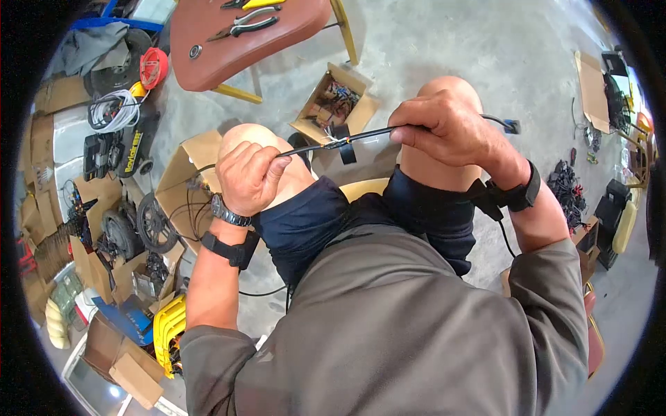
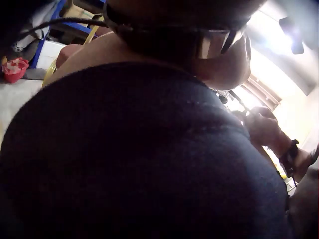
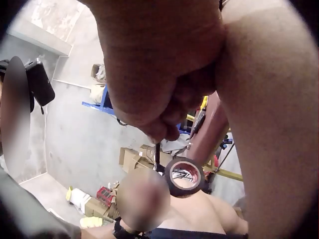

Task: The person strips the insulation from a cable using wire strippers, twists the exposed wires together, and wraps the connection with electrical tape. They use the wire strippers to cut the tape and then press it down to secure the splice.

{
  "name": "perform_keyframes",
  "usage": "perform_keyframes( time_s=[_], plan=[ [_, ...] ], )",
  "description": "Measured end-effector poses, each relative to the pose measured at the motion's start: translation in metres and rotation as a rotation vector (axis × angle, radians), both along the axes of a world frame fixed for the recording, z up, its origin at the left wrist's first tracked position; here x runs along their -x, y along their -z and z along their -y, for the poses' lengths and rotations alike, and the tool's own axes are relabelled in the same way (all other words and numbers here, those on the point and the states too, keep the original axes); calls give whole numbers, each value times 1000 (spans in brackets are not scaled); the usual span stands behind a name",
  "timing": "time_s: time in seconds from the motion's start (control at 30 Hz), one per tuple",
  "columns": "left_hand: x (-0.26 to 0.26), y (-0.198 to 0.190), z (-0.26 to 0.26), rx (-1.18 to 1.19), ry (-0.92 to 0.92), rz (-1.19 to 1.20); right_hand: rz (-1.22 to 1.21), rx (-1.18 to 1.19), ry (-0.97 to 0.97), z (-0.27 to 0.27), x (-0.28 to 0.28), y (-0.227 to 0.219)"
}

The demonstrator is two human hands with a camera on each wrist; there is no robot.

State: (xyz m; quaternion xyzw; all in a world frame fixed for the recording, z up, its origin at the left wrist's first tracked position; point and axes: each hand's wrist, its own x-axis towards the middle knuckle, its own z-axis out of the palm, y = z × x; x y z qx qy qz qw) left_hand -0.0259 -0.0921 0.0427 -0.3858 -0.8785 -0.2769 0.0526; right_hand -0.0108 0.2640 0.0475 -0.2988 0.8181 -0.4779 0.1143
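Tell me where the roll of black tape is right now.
In the head view the black tape roll hangs from the black cable, between the left hand and right hand, above the knees.

Black cable (image 1: 368,132), smooth rubbery sheath, faintly glossy, pinched in both bare hands above the knees. Black tape roll (image 3: 185,177) hanging from the cable, shiny plastic outside, paper core inside. Under the cable, matt navy cloth shorts (image 1: 326,215). Beyond the cable, dull brown cardboard box (image 1: 335,104) on rough grey concrete floor (image 1: 444,41).
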Motion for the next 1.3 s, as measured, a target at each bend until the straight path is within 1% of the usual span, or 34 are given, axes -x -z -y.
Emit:
perform_keyframes(
  time_s=[0.13,0.23,0.27,0.37,0.47,0.73,0.87,0.93,1.0,1.07,1.17,1.27,1.3],
  plan=[
    [-1,3,2,14,-21,-47,32,13,5,0,0,2],
    [-3,0,1,23,-41,-28,34,-4,2,0,2,2],
    [-3,-1,2,23,-40,-23,36,-15,0,0,3,2],
    [-3,1,2,16,-36,-10,43,60,12,2,3,2],
    [-1,2,3,10,-28,-21,47,25,-15,-3,5,1],
    [2,2,5,44,-14,-46,97,43,-26,-4,8,5],
    [-1,4,9,29,-13,-25,137,14,6,-2,6,5],
    [3,11,11,1,-25,-75,163,35,15,-2,8,3],
    [5,9,10,-31,-52,-89,112,21,18,-2,16,4],
    [6,7,8,-35,-89,-39,96,-45,8,-3,18,2],
    [7,2,2,-9,-137,-22,117,-74,65,-2,17,1],
    [-2,-18,-14,-21,-218,107,21,-126,78,-5,14,-2],
    [-6,-22,-16,-45,-230,199,36,-109,79,-4,11,-3]
  ],
)
